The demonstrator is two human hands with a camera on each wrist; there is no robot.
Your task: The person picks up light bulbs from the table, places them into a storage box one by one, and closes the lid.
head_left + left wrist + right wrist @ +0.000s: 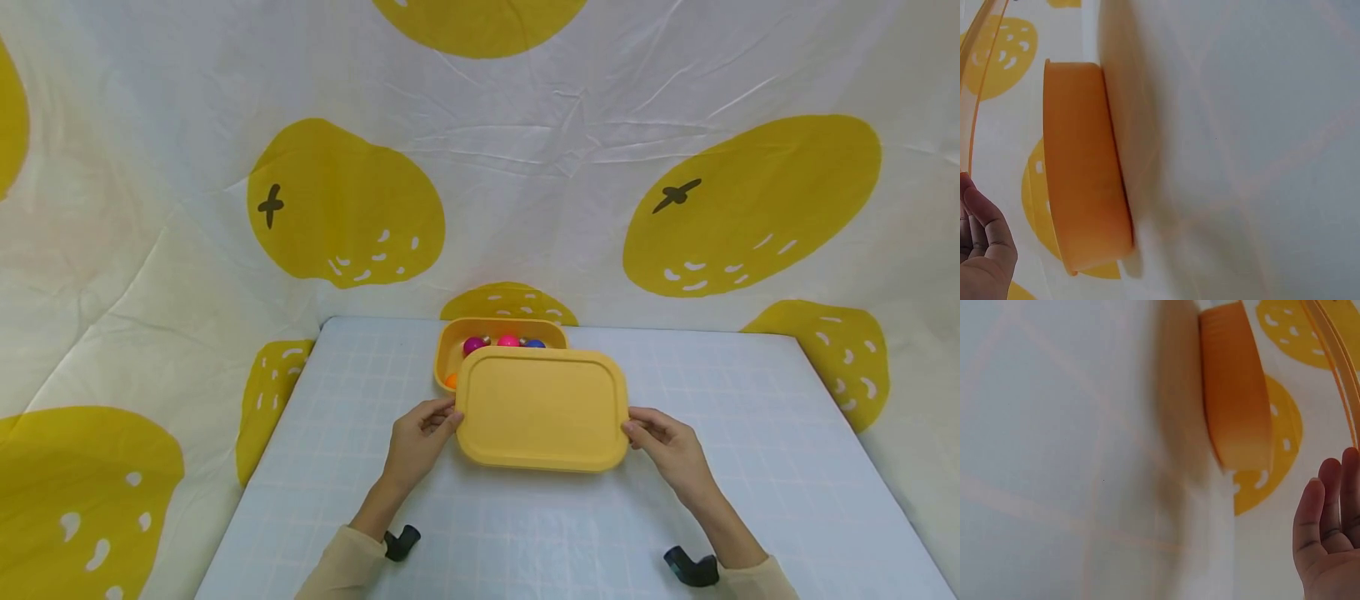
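A flat yellow rectangular lid (542,408) with rounded corners is held up between both hands, above the table. My left hand (418,437) pinches its left short edge between thumb and fingers. On the opposite short edge, my right hand (671,450) pinches with thumb and fingers. Behind the lid stands an orange-yellow box (444,354), partly hidden by it. Inside show a purple ball (474,344), a pink ball (508,341), a blue ball (534,343) and an orange ball (452,381). Both wrist views show the box's side wall (1082,162) resting on the table, apart from the lid.
A pale checked cloth covers the table (360,358). At its back edge hangs a white curtain (525,233) with large yellow fruit prints. Black wrist devices sit by the left sleeve (347,562) and the right sleeve (761,582).
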